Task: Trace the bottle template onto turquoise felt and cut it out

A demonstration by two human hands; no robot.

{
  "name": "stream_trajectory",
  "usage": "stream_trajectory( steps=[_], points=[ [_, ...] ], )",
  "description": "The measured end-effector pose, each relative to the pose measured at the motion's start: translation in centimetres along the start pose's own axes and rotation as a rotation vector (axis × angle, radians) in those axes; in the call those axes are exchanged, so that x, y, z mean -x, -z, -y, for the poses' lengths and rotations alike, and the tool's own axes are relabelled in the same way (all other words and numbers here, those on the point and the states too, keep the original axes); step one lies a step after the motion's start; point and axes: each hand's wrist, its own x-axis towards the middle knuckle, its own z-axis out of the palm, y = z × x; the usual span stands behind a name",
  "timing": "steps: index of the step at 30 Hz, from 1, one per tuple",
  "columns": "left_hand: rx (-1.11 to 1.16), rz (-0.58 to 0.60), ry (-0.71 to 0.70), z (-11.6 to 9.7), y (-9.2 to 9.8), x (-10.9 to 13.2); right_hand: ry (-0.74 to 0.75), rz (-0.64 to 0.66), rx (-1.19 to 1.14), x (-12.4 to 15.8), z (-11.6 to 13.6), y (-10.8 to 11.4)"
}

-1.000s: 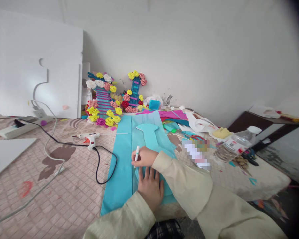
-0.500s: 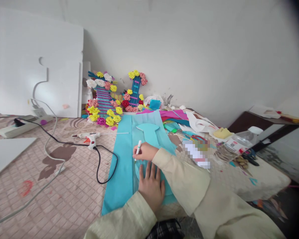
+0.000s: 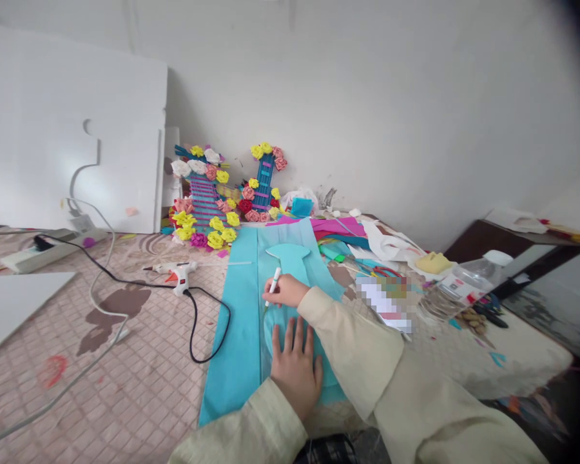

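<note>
A sheet of blue crepe paper (image 3: 236, 335) lies lengthwise before me, folded or creased down its length. On it rests a blue cutout (image 3: 290, 259) with a flared, pointed top; its lower part is largely covered by my hands. My left hand (image 3: 297, 370) presses flat on the cutout's lower part, fingers spread. Above it, my right hand (image 3: 290, 290) is closed around a white marker (image 3: 273, 285), tip down at the cutout's left edge. Whether the tip touches the paper is too small to tell.
A glue gun (image 3: 180, 277) with a looping black cord lies left of the paper. Flower-covered panels (image 3: 207, 200) lean at the back. A plastic bottle (image 3: 468, 283) and paper scraps (image 3: 338, 229) are to the right. A power strip (image 3: 53, 248) sits at far left.
My right hand has moved slightly away from me with the marker, along the cutout's left edge. My left hand stays flat in place. The view has shifted a little.
</note>
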Motion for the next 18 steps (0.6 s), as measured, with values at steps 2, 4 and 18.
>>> stream_trajectory(
  steps=[2,4,18],
  points=[
    [-0.005,-0.010,-0.003,0.1,-0.1,0.1,-0.010,-0.020,-0.011,-0.1,-0.2,0.1],
    [-0.007,-0.018,-0.007,0.1,-0.1,0.1,-0.020,-0.042,-0.031,-0.2,-0.3,0.2],
    [0.032,-0.023,-0.003,-0.1,0.5,0.3,0.024,-0.317,-0.562,3.2,-0.1,-0.7]
  ],
)
